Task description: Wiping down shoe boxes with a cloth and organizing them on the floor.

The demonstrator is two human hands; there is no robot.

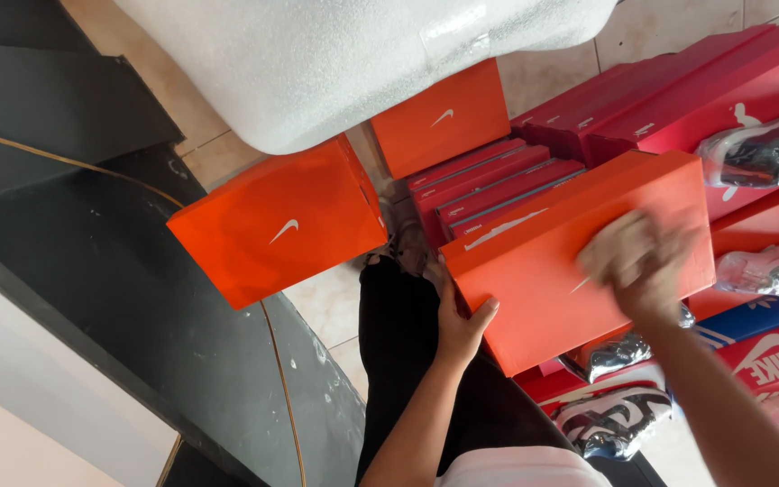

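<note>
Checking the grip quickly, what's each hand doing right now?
Left hand: closed on the lower corner of the orange box, holding it.
Right hand: blurred, lying on the box lid; whether the fingers grip it cannot be told.

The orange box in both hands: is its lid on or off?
On. The orange box shows a closed lid seam; the left hand grips its corner, and the right hand rests on top.

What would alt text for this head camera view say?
A person's left hand grips the edge of an orange shoebox while the blurred right hand rests on its lid. More orange boxes and red boxes surround it.
</note>
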